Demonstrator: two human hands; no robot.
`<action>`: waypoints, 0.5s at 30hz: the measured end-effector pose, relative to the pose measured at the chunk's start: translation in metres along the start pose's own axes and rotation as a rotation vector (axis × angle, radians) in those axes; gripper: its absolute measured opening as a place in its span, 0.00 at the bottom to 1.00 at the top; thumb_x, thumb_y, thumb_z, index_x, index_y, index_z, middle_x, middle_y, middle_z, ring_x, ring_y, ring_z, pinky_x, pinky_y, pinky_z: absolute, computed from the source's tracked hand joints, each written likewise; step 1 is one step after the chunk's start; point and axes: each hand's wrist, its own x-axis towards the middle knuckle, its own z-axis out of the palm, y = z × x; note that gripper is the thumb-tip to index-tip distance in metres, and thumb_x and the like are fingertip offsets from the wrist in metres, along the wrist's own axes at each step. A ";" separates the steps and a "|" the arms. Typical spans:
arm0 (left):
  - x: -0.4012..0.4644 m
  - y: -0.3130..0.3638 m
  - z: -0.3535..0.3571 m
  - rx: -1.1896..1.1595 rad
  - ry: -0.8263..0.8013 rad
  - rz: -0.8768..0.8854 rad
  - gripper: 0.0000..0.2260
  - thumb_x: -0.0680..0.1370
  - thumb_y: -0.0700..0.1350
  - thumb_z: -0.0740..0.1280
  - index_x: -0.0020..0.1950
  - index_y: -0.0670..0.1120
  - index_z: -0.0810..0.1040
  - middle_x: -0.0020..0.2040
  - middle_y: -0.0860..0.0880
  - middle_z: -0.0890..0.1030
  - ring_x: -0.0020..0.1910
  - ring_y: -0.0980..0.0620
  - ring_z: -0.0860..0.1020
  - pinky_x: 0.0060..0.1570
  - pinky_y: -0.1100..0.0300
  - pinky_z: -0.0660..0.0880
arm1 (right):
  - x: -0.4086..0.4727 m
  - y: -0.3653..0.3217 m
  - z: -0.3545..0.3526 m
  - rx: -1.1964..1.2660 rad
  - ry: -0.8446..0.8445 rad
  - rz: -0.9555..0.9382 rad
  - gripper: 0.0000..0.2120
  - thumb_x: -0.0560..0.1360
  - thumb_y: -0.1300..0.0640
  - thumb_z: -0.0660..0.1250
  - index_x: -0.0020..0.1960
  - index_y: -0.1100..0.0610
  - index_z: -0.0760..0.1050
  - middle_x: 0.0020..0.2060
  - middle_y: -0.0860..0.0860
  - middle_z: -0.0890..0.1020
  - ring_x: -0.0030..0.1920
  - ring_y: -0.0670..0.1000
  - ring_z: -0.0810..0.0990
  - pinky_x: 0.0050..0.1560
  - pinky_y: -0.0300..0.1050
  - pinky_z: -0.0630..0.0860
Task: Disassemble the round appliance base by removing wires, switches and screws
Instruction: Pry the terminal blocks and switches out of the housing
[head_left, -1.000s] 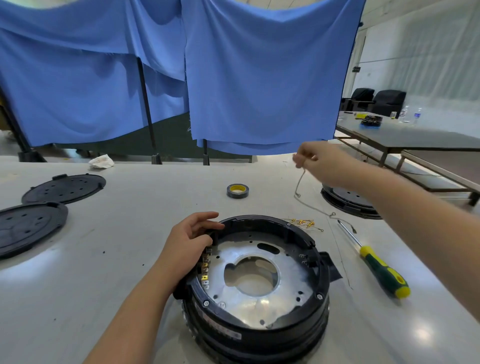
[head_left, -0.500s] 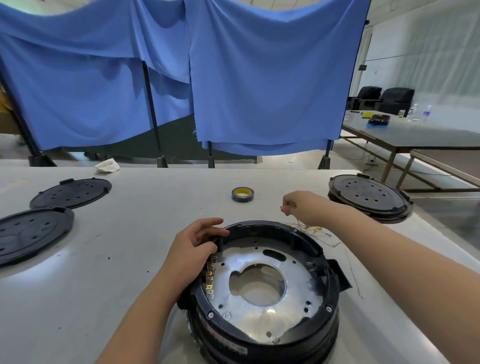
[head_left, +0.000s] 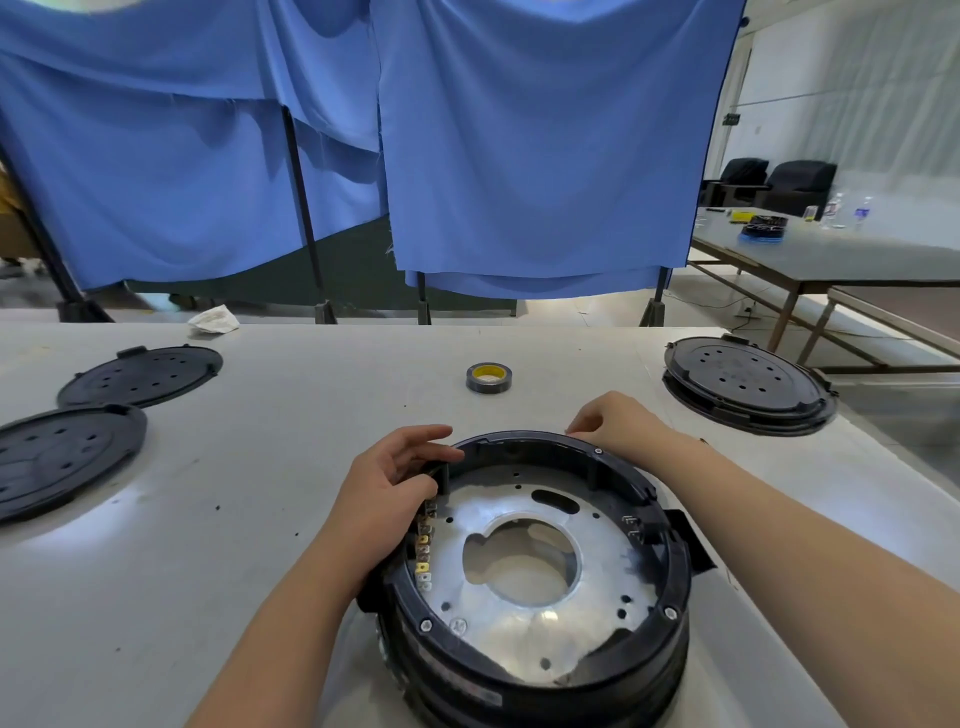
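The round black plastic appliance base (head_left: 535, 571) is gripped at its 10 o'clock rim by the left hand (head_left: 387, 493); the right hand (head_left: 613, 423), fingers curled with nothing visibly held, rests at 1 o'clock. Wire removal appears complete; switch and screw removal is judged next, requiring a tool.

Black plastic base (head_left: 540, 660) ring, dull brushed metal plate (head_left: 519, 629), blue cloth curtain (head_left: 519, 156), smooth matt table (head_left: 260, 519)

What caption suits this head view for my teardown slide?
Both hands, left hand and right hand, on the rim of the round appliance base.

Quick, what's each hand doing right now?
Left hand: grips the base at its left rim.
Right hand: fingers curled at the far rim; holding anything cannot be told.
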 end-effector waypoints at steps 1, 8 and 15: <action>0.000 0.000 0.000 -0.001 0.000 0.000 0.25 0.72 0.24 0.60 0.55 0.52 0.79 0.47 0.54 0.85 0.51 0.61 0.80 0.42 0.73 0.73 | -0.001 0.003 0.000 0.029 0.025 0.001 0.05 0.72 0.57 0.71 0.45 0.58 0.84 0.43 0.52 0.85 0.45 0.50 0.81 0.49 0.44 0.76; -0.001 0.001 0.000 -0.013 0.002 0.000 0.25 0.72 0.25 0.60 0.55 0.52 0.79 0.48 0.54 0.85 0.51 0.61 0.80 0.42 0.73 0.73 | -0.026 -0.006 -0.013 0.339 0.218 -0.021 0.06 0.76 0.53 0.66 0.46 0.51 0.81 0.42 0.45 0.83 0.45 0.46 0.80 0.42 0.36 0.71; -0.001 0.003 0.000 -0.054 -0.012 0.003 0.25 0.72 0.24 0.60 0.55 0.52 0.79 0.49 0.52 0.85 0.54 0.59 0.80 0.47 0.69 0.73 | -0.091 -0.029 -0.017 0.469 0.215 -0.112 0.08 0.77 0.55 0.65 0.45 0.49 0.83 0.40 0.42 0.85 0.43 0.38 0.81 0.45 0.28 0.74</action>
